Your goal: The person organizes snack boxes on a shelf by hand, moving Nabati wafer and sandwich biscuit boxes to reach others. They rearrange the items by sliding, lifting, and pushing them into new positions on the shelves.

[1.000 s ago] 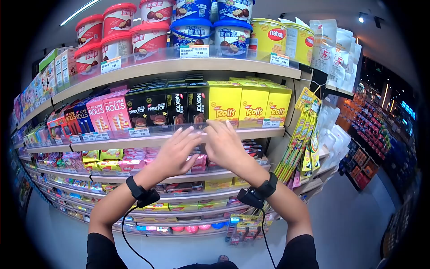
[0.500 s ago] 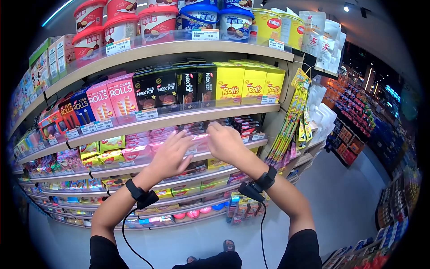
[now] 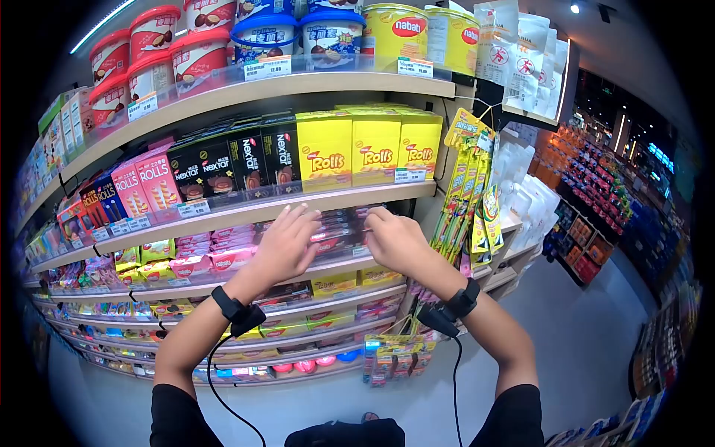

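Note:
My left hand (image 3: 285, 244) is raised before the snack shelves, its fingers apart and nothing visible in it. Just behind its fingertips runs the wooden shelf edge (image 3: 246, 211). My right hand (image 3: 396, 240) has curled fingers with the thumb side turned inward; whatever they may hold is hidden. Between the two hands, dark snack packets (image 3: 339, 232) lie stacked on a shelf. Left of my left hand are pink nabati packets (image 3: 232, 258). Above the hands stand yellow Rolls boxes (image 3: 325, 153) and black Nextar boxes (image 3: 249, 160).
Red tubs (image 3: 199, 58), blue tubs (image 3: 331, 36) and yellow nabati tubs (image 3: 398, 30) fill the upper shelf. Long green-yellow packets (image 3: 462, 179) hang at the shelf end on the right. Grey floor (image 3: 551, 320) lies right of the shelves, with a further display (image 3: 577, 242) beyond.
The view has shifted right along the shelves, so the goods appear further left. My right hand now sits slightly further right, and the gap between my hands is wider.

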`<act>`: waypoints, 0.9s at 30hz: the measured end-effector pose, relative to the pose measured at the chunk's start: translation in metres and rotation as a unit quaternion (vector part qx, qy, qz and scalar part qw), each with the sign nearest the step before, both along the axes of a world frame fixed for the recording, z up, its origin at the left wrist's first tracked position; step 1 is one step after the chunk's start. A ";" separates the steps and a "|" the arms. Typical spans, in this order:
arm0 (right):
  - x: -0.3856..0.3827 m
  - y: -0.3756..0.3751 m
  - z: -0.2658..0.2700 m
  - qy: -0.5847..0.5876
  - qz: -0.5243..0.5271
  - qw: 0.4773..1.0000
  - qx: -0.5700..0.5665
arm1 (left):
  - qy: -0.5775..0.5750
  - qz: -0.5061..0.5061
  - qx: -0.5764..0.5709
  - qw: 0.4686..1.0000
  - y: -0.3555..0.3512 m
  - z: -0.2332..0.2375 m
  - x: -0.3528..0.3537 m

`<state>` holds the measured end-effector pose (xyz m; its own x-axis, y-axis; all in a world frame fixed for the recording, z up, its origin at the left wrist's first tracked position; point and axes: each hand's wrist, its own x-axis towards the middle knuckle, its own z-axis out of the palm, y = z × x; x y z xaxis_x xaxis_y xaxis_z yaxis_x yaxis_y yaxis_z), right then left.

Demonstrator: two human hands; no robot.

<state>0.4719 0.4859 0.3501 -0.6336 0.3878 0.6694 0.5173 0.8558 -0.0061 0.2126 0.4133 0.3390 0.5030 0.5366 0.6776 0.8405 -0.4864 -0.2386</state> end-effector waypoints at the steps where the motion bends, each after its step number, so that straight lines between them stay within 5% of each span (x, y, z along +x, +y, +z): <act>1: 0.008 0.004 0.002 0.009 0.004 1.000 0.002 | 0.003 0.010 0.008 1.000 0.005 0.000 0.006; 27: 0.033 0.079 -0.028 -0.064 -0.001 0.997 -0.045 | 0.022 0.115 -0.009 0.993 0.039 -0.021 0.018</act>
<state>0.5049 0.5653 0.3224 -0.7104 0.4444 0.5458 0.5207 0.8536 -0.0172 0.2305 0.4518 0.3181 0.3945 0.6530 0.6465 0.9189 -0.2878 -0.2700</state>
